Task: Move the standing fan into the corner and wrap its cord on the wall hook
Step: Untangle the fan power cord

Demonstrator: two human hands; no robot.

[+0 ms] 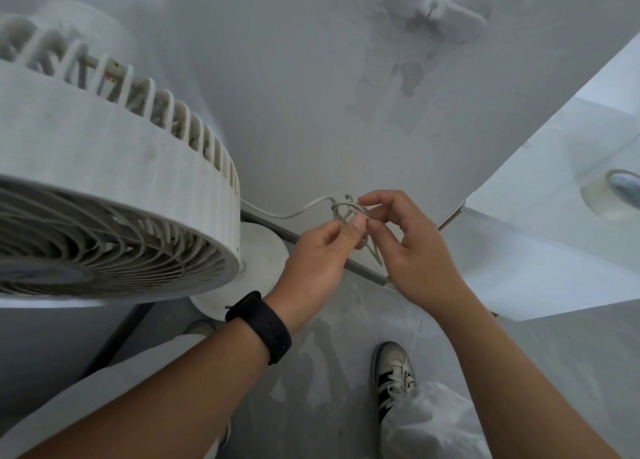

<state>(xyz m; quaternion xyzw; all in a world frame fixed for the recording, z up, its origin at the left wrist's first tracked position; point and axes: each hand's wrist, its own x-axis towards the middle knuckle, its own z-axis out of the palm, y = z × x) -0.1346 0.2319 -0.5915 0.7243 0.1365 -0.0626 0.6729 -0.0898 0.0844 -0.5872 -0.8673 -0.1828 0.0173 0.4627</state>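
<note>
You're pinching the thin, limp cord (346, 213) loops between left hand (320, 251) and right hand (412, 247); it's springing loose, so be gripping at the crossings.

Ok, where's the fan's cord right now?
In the head view, the thin white cord is bunched in loops at centre frame, pinched between the left hand and right hand, right of the round white fan, well below the white wall hook.

Matt, dusty white plastic fan (114, 168); smooth rubbery cord (346, 211); matt black wristband (259, 325); rough painted wall (294, 95)
</note>
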